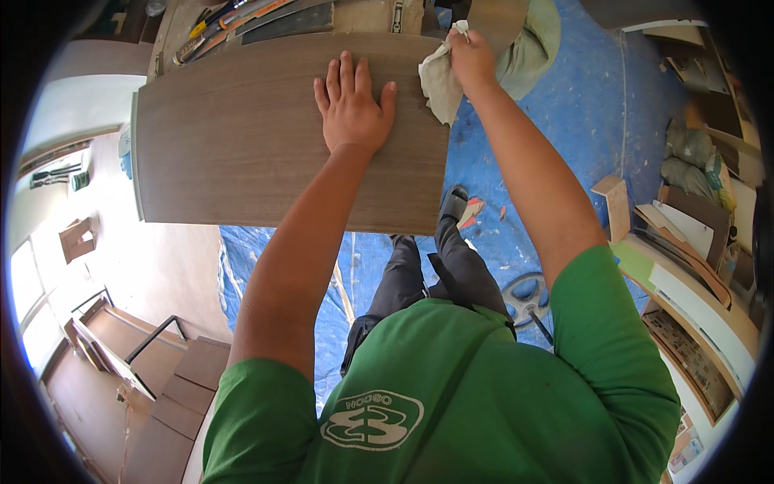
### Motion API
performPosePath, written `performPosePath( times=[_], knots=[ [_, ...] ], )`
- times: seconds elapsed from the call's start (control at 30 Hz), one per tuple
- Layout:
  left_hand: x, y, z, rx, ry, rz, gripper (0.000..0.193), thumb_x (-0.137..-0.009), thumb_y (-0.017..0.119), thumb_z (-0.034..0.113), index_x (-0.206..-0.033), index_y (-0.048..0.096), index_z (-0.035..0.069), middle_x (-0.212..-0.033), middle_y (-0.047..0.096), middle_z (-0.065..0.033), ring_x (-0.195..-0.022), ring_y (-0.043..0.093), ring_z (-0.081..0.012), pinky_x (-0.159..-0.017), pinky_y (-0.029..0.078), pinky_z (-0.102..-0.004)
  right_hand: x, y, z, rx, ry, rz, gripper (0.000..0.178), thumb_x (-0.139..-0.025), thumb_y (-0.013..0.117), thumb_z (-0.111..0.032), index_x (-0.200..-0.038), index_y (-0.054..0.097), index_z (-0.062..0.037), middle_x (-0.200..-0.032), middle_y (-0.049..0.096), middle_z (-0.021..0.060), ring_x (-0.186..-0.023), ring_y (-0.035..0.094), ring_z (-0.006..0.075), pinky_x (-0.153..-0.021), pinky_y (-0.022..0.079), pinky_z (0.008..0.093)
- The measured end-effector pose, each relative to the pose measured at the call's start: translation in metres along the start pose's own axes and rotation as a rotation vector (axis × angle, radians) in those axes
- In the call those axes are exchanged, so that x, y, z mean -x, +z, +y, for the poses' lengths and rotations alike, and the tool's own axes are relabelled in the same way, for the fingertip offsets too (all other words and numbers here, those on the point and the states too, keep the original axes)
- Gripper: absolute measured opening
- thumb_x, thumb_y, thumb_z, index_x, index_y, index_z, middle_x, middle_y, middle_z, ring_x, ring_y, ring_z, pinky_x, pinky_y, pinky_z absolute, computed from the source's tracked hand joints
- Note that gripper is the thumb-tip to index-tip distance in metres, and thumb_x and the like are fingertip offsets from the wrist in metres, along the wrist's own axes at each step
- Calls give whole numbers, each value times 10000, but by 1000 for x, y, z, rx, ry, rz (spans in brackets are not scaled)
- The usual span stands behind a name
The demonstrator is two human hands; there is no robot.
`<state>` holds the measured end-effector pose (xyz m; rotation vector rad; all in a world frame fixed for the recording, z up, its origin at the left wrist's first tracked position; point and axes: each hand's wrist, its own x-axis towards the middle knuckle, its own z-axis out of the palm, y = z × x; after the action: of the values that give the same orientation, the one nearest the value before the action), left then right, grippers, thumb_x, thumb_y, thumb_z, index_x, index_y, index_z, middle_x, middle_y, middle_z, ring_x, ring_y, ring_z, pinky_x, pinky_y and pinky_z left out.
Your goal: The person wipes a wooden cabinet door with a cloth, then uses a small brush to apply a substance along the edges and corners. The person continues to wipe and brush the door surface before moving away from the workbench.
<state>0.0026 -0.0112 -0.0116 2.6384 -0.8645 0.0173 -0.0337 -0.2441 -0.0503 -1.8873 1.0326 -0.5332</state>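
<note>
A wide brown wood-grain panel [234, 153] lies flat in front of me, with its near edge above my feet. Palm down on it, fingers stretched and spread, rests my left hand [353, 109]. At the panel's far right corner my right hand [474, 60] is closed on a whitish cloth [439, 81]. The cloth hangs from my fingers against the panel's right end, part of it over the surface. My right fingertips are partly hidden by the cloth and the curl of the hand.
Several hand tools [214, 36] lie beyond the panel's far left edge. A blue tarp [576, 121] covers the floor, with a grey-green fabric heap [528, 48] on it. Boards and a shelf unit [685, 298] stand at right. A grey spoked wheel [526, 297] is near my legs.
</note>
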Motion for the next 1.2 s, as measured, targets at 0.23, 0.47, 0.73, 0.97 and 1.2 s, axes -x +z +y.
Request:
performPosePath(
  times=[0.23,0.47,0.73,0.97,1.2],
  knots=[
    [-1,5,-3,-41,2,28,669,-1027,440,571,-1525,440,125,-1660,317,-101,-1558,215,-274,-1285,103,-483,-9,-6,-12,-597,496,-167,356,-983,623,-298,-1120,654,29,-1028,696,178,-878,674,315,-783,542,448],
    [-2,2,0,-28,-19,-14,670,-1033,396,557,-1542,417,122,-1670,290,-101,-1565,188,-269,-1292,85,-492,91,-30,39,-347,331,-262,361,-1005,647,-394,-1060,678,-39,-964,673,77,-900,616,193,-818,499,356],
    [-3,0,4,-19,-12,-25,679,-1030,394,559,-1548,408,119,-1673,285,-100,-1567,184,-267,-1291,78,-491,53,-44,-9,-268,199,-251,402,-1013,632,-434,-963,678,-38,-782,616,18,-739,545,145,-680,456,343],
    [-1,1,-1,-24,-22,10,654,-1029,440,547,-1528,442,124,-1661,317,-98,-1554,220,-282,-1278,110,-496,217,-63,6,56,65,-272,326,-1025,588,-339,-984,625,-17,-878,657,172,-819,646,260,-727,496,405],
    [0,-6,1,-4,-27,11,614,-1035,464,503,-1515,463,119,-1655,330,-94,-1546,239,-282,-1278,122,-491,260,-152,48,97,-325,-688,312,-977,675,-332,-931,624,-28,-787,633,165,-731,634,345,-656,476,444]
  ],
)
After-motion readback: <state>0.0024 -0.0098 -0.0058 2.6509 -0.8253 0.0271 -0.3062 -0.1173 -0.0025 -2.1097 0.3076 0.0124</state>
